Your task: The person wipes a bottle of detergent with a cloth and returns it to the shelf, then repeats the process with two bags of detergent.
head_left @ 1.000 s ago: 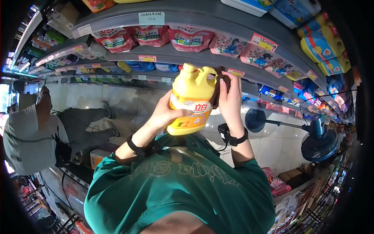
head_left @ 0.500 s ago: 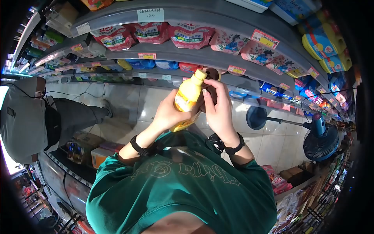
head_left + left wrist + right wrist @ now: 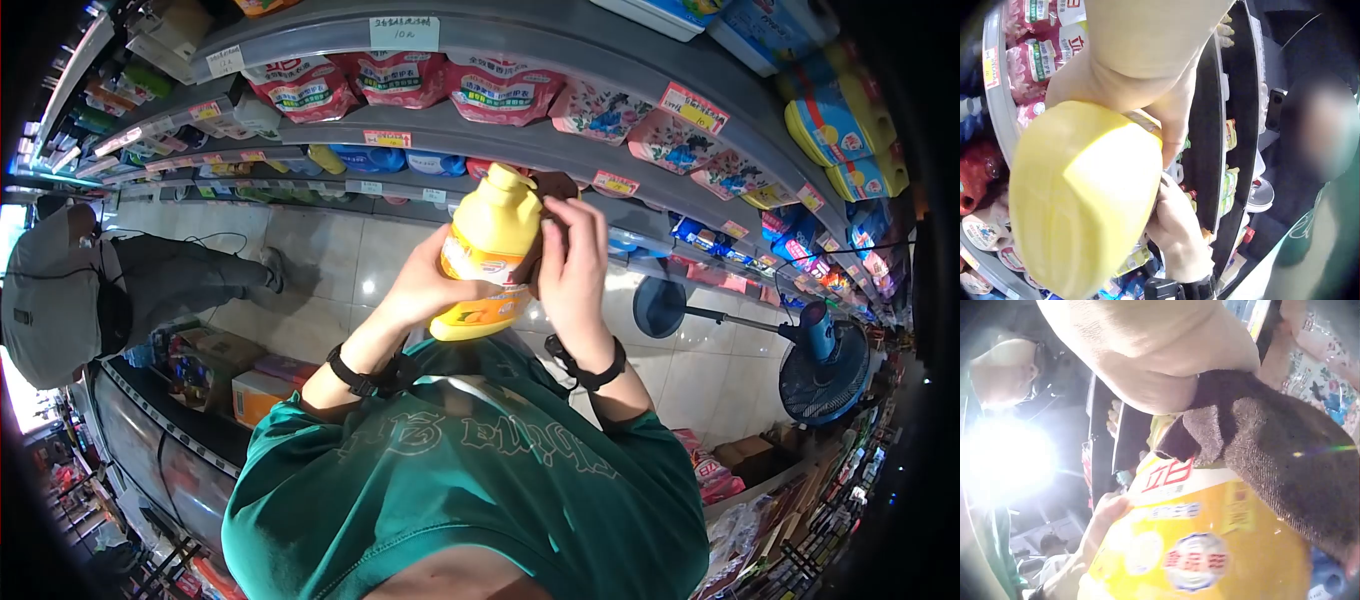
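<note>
A yellow jug of liquid detergent [image 3: 493, 215] with an orange and white label is held up in front of the chest. My left hand [image 3: 422, 285] grips its side, the thumb lying across the label. With my right hand [image 3: 573, 265] I hold a dark brown cloth [image 3: 1272, 440] against the jug's other side, near its handle. The right wrist view shows this cloth draped over the label's edge, below the hand. In the left wrist view the jug's smooth base [image 3: 1079, 194] fills the foreground and hides most of the right fingers.
Shelves ahead carry red detergent pouches [image 3: 500, 90], floral pouches [image 3: 600, 108] and yellow-blue jugs [image 3: 845, 128]. A standing fan [image 3: 825, 375] is at the right. Another person [image 3: 60, 300] stands at the left, near boxes [image 3: 262, 398] on the floor.
The jug turned its narrow side toward me, then swung partly back, its label now angled. My right hand and the cloth moved along with it. The person at the left shifted slightly.
</note>
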The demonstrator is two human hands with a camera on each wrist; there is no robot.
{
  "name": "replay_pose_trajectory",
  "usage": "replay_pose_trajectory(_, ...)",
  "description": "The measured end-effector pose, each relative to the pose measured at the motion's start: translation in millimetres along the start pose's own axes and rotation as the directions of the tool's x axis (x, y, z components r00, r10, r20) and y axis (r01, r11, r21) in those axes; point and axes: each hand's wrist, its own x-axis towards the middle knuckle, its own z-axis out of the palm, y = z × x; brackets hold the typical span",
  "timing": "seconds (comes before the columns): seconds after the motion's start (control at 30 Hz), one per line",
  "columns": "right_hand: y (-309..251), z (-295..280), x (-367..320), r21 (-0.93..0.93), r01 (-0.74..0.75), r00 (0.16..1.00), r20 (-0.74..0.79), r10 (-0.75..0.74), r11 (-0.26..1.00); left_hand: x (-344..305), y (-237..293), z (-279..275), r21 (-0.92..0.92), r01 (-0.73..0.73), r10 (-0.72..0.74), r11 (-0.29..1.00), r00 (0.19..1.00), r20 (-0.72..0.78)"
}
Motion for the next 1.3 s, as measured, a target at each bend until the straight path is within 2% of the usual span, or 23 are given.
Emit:
replay_pose_trajectory(0.07,7.5,-9.2,10.0,0.045,-0.083,0.996,-0.036,0.085,0.996,-1.3,3.3,-5.5,-0.148,0.047,-0.038,0.988,0.997,0.06)
replay_pose_trajectory(0.13,6.4,-21.2,18.5,0.038,-0.065,0.998,-0.009,0.066,0.997,-2.2,7.7,-7.7,-0.232,0.086,-0.068,0.969,0.994,0.086)
replay_pose_trajectory(0.27,-2.0,-34.9,31.4,0.042,-0.073,0.994,0.079,0.069,0.996,0.3,13.6,-4.1,-0.21,0.042,-0.026,0.977,0.997,0.078)
replay_pose_trajectory(0.3,-7.5,-36.0,32.5,0.037,-0.118,0.985,0.128,0.113,0.992,2.1,13.3,-3.2,-0.116,0.006,0.0,0.993,0.999,0.05)
replay_pose_trajectory(0.37,-8.6,-28.0,28.4,0.093,-0.143,0.986,0.105,0.133,0.985,4.7,10.3,-1.1,0.076,-0.057,0.057,0.995,0.998,-0.003)
replay_pose_trajectory(0.47,-9.6,-16.1,21.9,0.239,-0.142,0.99,0.058,0.132,0.961,5.1,7.1,2.7,0.208,-0.056,0.071,0.976,0.995,-0.068)
replay_pose_trajectory(0.53,-14.1,-8.5,19.2,0.357,-0.105,0.994,0.018,0.105,0.928,6.1,7.1,3.2,0.216,-0.034,0.05,0.976,0.996,-0.071)
replay_pose_trajectory(0.67,-17.7,-2.7,34.0,0.12,0.111,0.993,-0.052,-0.106,0.987,5.4,9.6,3.1,0.106,-0.014,0.016,0.994,1.0,-0.022)
replay_pose_trajectory(0.8,-4.7,-8.7,50.0,-0.01,0.099,0.984,-0.148,-0.099,0.995,1.1,14.2,2.3,-0.089,-0.042,0.046,0.995,0.998,0.041)
replay_pose_trajectory(0.93,15.0,-17.7,58.0,-0.035,-0.017,0.989,-0.149,0.012,0.999,1.4,18.3,-12.1,-0.317,0.056,-0.019,0.947,0.993,0.118)
replay_pose_trajectory(1.07,12.2,-19.4,56.4,0.079,-0.038,0.991,-0.126,0.048,0.996,2.1,19.1,-20.6,-0.371,0.111,-0.055,0.922,0.986,0.158)
replay_pose_trajectory(1.17,4.2,-21.4,55.6,0.026,0.033,0.993,-0.113,-0.03,0.999,3.4,24.4,-16.5,-0.428,0.137,-0.066,0.893,0.982,0.176)
replay_pose_trajectory(1.3,-5.2,-16.8,47.1,-0.124,0.116,0.993,-0.014,-0.118,0.985,6.8,22.8,-9.8,-0.348,0.094,-0.059,0.933,0.992,0.111)
